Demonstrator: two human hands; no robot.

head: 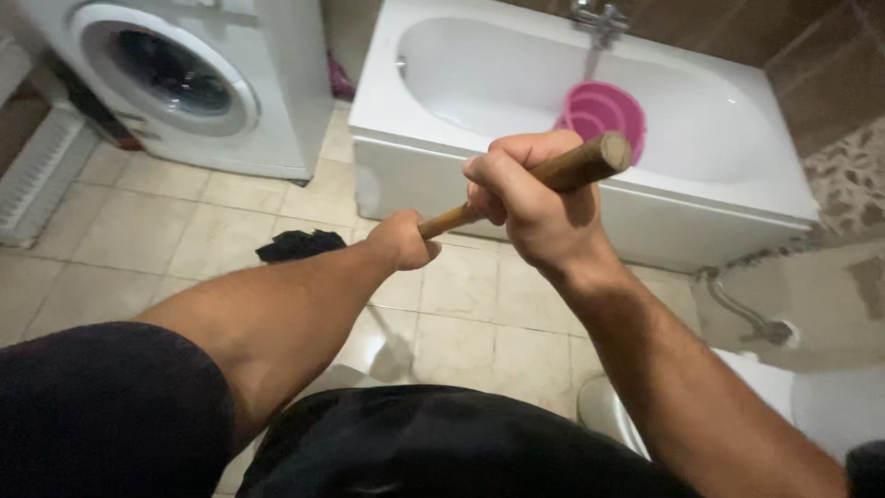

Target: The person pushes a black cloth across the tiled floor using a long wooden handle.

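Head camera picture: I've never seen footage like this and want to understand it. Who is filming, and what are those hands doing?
The one picture comes from a camera worn on a person's head, looking down at their own arms in a bathroom. Both hands grip a wooden handle: the right hand near its top end, the left hand lower down. What the handle ends in is hidden. On the tiled floor lies a dark cloth. Behind are a white bathtub holding a pink basin, and a washing machine at left.
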